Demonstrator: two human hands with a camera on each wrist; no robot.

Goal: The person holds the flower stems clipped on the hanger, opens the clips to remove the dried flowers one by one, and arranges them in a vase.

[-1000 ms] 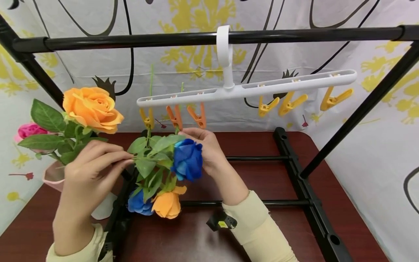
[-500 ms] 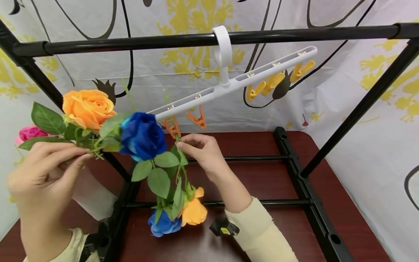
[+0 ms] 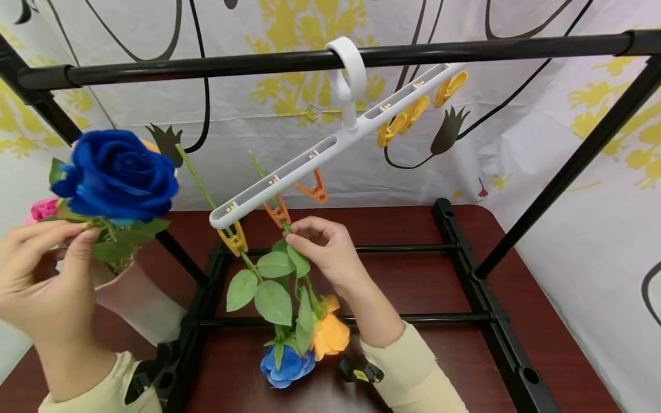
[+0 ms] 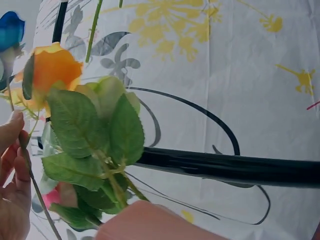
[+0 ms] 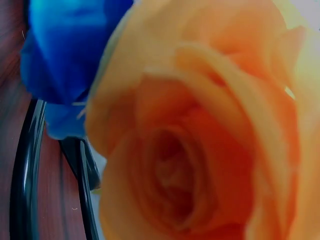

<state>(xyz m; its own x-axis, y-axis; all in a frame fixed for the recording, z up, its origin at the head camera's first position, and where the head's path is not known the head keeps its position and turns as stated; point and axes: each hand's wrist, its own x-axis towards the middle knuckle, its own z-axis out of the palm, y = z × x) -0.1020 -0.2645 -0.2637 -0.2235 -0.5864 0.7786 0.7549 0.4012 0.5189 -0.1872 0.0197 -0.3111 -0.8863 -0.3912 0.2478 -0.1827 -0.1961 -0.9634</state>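
Observation:
My left hand (image 3: 54, 281) pinches the stem of a blue rose (image 3: 121, 175), whose bloom faces up in front of the flowers in the pink vase (image 3: 139, 298). In the left wrist view the fingers (image 4: 20, 165) close round its thin stem. My right hand (image 3: 333, 252) pinches the stem of an upside-down orange rose (image 3: 330, 335), just under an orange clip (image 3: 277, 212) on the white hanger (image 3: 289, 172). Beside it, a second blue rose (image 3: 288, 366) hangs head down from a yellow clip (image 3: 234, 240). The orange bloom (image 5: 190, 150) fills the right wrist view.
The hanger's hook (image 3: 351, 69) sits over a black rail (image 3: 206, 66). Another orange clip (image 3: 314, 186) and several yellow clips (image 3: 408, 115) hang along it with nothing in them. A black frame (image 3: 496, 327) stands on the dark red table (image 3: 413, 367).
My left hand has carried the blue rose left, away from the hanger to the vase. The hanger has turned, its left end coming nearer. My right hand has lowered slightly, still on the stem.

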